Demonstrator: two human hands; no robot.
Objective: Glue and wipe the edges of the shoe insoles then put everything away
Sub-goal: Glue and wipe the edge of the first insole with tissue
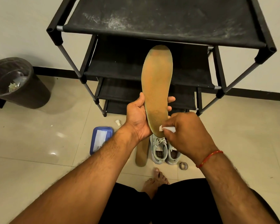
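My left hand [137, 118] grips a tan insole [157, 88] near its heel end and holds it upright, toe end up, in front of the shoe rack. My right hand [187, 131] pinches a small white object [166, 128], a glue tube or a wipe, I cannot tell which, with its tip against the insole's lower right edge. A second insole [141, 155] lies on the floor below my left wrist. Beside it stands a pair of pale grey sneakers [166, 151].
A black multi-tier shoe rack [160, 20] stands against the wall ahead. A dark bin [18, 83] with scraps sits at the left. On the tiled floor lie a blue tray [100, 138], a small white cap [118, 122] and a tape roll [183, 166]. My bare foot [155, 180] is below.
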